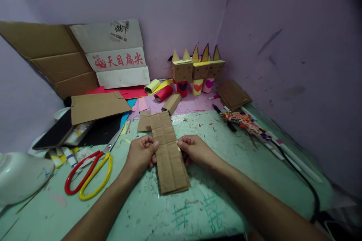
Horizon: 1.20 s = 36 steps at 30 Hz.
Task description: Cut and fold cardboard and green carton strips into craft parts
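A long folded strip of brown cardboard [168, 158] lies just over the table in front of me, with crease lines along its length. My left hand [143, 152] grips its left edge, thumb on top and fingers curled beneath. On the opposite edge, my right hand [194, 148] pinches it between thumb and fingers. The right fingertips are partly hidden. A smaller cardboard piece [144, 122] rests behind the strip's upper left. Beyond the strip's far end sits a folded cardboard tube [172, 102].
Scissors [96, 175] with red and yellow handles lie left, near a white bottle [22, 179]. Cardboard figures [198, 69] stand at the back by red [164, 93] and yellow paper rolls [152, 86]. A glue gun [246, 122] with a black cord lies right. An opened box [118, 52] leans behind.
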### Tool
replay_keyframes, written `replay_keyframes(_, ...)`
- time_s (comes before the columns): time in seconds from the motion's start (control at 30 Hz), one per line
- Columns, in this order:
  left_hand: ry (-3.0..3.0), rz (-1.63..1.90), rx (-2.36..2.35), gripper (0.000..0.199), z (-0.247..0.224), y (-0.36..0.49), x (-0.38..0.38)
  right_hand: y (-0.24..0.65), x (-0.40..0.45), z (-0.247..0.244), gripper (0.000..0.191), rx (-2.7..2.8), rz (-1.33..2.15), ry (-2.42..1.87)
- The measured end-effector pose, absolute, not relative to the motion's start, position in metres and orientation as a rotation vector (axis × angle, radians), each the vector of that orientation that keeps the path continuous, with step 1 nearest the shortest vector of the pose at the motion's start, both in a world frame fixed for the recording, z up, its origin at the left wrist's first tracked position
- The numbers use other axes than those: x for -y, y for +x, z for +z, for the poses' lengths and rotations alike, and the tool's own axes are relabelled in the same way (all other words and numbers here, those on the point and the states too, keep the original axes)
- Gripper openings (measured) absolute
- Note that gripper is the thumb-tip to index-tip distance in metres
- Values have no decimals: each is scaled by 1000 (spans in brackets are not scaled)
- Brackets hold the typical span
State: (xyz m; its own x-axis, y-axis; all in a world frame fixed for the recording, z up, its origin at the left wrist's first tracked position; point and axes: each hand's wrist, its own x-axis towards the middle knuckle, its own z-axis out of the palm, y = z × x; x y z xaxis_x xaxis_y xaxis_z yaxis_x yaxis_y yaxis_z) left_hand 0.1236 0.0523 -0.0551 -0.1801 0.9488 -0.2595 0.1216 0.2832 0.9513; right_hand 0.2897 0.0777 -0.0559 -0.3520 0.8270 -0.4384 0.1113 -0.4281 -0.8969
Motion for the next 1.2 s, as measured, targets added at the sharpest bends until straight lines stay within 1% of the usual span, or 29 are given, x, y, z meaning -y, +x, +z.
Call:
replay_keyframes(0.27, 1028, 983, -1589, 21, -52, 128, -50, 291, -76, -53, 27, 1256, 1822, -1361)
replay_keyframes(0.7, 1025, 878, -1679, 16, -48, 134, -50, 289, -74, -65, 12, 1227, 1795, -1305)
replay_keyframes(0.9, 1110, 930, -1749, 12, -54, 134, -51, 290, -73, -67, 12, 1193, 1770, -1258)
replay_keyframes(1.03, 1145, 1007, -1736, 19, -52, 131, -49, 292, -71, -64, 16, 1155, 1722, -1206)
replay_keyframes(1.2, 1128, 1031, -1516, 39, -48, 134, -44, 290, -70, -59, 24, 1130, 1653, -1130)
